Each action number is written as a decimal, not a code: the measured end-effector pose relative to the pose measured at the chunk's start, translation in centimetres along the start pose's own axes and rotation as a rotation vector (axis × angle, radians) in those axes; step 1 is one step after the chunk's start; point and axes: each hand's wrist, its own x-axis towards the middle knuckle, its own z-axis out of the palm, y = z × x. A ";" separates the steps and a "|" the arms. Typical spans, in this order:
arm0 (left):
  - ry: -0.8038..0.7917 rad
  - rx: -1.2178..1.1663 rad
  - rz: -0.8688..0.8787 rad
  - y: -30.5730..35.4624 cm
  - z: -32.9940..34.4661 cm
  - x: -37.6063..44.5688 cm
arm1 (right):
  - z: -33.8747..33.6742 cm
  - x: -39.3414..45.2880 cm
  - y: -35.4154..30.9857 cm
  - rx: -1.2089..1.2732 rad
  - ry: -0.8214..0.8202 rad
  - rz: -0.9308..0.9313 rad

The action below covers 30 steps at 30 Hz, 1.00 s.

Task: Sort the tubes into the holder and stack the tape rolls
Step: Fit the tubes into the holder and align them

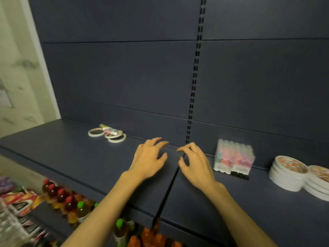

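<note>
Bottles: drink bottles [69, 202] with red and green caps are sitting closest to the camera, on the lower shelf under the arms.
Left hand: left hand [148, 157] is hovering palm-down over the dark blue shelf [80, 163], fingers spread and loosely bent, holding nothing.
Right hand: right hand [195, 164] is doing the same just beside it, fingers curled a bit, also holding nothing. Can't tell if the fingertips are actually touching the shelf.
Tape rolls: three white tape rolls [115, 138] are lying flat far back on the left, near the back panel, not stacked, two of them overlapping.
Tubes: a couple of pastel tubes [108, 130] are lying right by the rolls, touching them.
Holder: clear tube holder [234, 157] is standing right of the hands, already looking packed with pink and blue tubes.
Plates: stacks of paper plates [289, 172] are sitting at the far right.
</note>
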 end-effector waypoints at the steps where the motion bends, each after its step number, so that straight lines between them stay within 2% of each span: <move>1: 0.004 0.006 -0.028 -1.6 -0.9 -0.6 | 1.1 0.5 -1.1 0.009 -0.027 -0.009; 5: 0.017 0.050 -0.127 -8.1 -4.1 -3.4 | 5.5 2.5 -5.4 0.028 -0.133 -0.023; 18: -0.065 0.092 -0.210 -28.3 -12.6 -9.9 | 20.7 8.8 -21.0 0.052 -0.187 0.085; 23: -0.107 0.060 -0.200 -33.6 -13.4 -9.2 | 23.5 10.5 -23.1 0.003 -0.195 0.134; 30: -0.119 0.035 -0.099 -36.6 -11.6 -4.4 | 25.3 13.6 -21.8 -0.073 -0.141 0.191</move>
